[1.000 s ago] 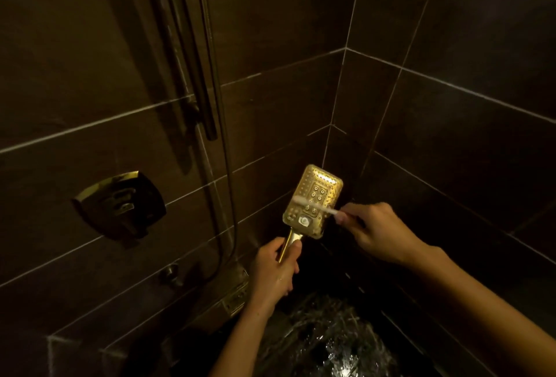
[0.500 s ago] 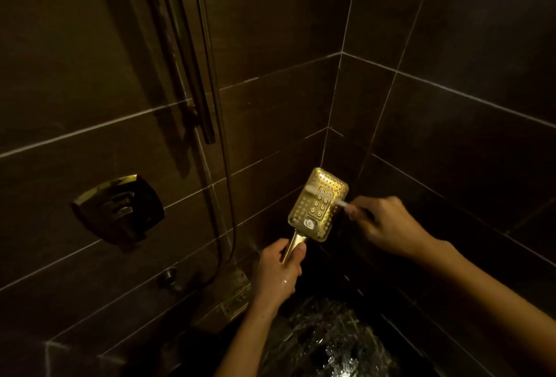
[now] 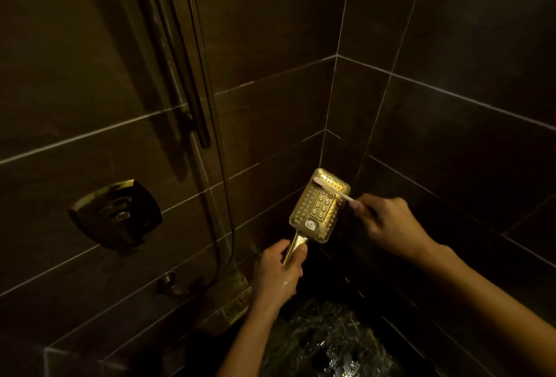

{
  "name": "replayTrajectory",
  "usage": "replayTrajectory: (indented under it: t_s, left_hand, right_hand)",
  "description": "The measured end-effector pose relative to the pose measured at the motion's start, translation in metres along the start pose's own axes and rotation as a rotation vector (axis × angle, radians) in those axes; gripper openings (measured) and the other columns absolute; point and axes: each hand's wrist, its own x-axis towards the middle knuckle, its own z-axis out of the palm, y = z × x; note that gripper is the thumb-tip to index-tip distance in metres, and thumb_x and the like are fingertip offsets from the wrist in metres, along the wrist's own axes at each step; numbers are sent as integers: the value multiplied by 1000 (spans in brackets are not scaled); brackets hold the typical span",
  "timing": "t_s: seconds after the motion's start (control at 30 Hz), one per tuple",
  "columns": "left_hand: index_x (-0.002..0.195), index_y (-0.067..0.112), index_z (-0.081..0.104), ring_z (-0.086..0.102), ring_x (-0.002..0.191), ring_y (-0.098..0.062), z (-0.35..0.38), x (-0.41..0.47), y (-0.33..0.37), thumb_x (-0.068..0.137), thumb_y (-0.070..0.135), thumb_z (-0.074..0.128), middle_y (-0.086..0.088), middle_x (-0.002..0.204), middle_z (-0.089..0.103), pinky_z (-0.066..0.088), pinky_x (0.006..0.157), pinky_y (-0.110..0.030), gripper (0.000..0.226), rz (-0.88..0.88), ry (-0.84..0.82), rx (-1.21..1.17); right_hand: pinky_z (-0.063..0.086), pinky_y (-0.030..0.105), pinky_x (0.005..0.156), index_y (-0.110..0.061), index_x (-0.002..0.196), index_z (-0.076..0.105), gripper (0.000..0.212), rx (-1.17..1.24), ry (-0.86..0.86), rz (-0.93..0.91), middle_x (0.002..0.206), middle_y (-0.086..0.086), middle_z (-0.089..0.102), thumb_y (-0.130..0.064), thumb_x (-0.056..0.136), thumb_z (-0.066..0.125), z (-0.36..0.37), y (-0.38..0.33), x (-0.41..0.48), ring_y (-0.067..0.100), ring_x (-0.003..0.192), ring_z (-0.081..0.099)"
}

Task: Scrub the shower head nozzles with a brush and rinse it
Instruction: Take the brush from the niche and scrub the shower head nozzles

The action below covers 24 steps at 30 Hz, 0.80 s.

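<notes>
Above the left hand (image 3: 278,274) gripping its handle, shower head (image 3: 319,206) tilts.

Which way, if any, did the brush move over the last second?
Yes: the brush slid up the shower head, from mid-face to its top edge, away from the white button, toward the tiled corner.

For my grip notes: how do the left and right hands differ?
The left hand grips the shower head by its handle, from below; the right hand pinches the brush across its top nozzles. The left hand sits lower, the right hand higher. Both hold something.
</notes>
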Motion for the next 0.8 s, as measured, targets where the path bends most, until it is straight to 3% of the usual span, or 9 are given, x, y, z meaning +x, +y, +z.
replayTrajectory:
  t_s: [0.13,0.27,0.4,0.53,0.7,0.8]
  left_hand:
    - [86,25,66,48,39,-9,3,-1,-1,92,44,60,1,60,62,36,38,-23,21,-3,0,-2]
    - [85,22,66,47,39,-11,6,-2,-2,92,43,60,1,59,61,36,38,-24,22,-7,-8,-11]
    - [89,26,67,47,39,-8,7,-3,-2,94,42,59,0,61,61,35,38,-23,18,0,-25,-22]
    - [90,26,67,47,39,-8,6,-4,-1,94,42,59,0,62,62,37,38,-22,18,5,-31,-15]
    - [92,25,67,46,39,-7,6,-3,0,94,40,60,-1,65,61,35,36,-22,17,-20,-46,-54]
    - [88,23,66,45,38,-7,5,-2,-3,94,41,60,-1,64,61,34,36,-22,19,-28,-45,-55]
  right_hand:
    - [46,25,48,-26,92,64,20,3,-276,-129,65,-4,62,-32,103,49,11,-10,-10,13,55,60]
    - [40,21,43,-29,88,61,22,-6,5,57,60,-3,61,-37,102,46,-5,7,0,12,53,59]
    - [45,26,49,-31,89,62,20,-22,-293,-102,64,-5,62,-34,103,48,4,-2,-12,12,54,59]
    - [41,25,45,-25,90,64,23,-26,6,81,63,-2,63,-36,102,47,-13,16,1,13,49,58]
    - [41,18,49,-33,86,60,20,-26,-281,-133,64,-7,60,-35,103,50,-3,0,-7,9,57,59]
    - [38,18,45,-28,86,62,29,-9,-51,19,63,-2,61,-46,99,43,-12,10,2,13,58,60]
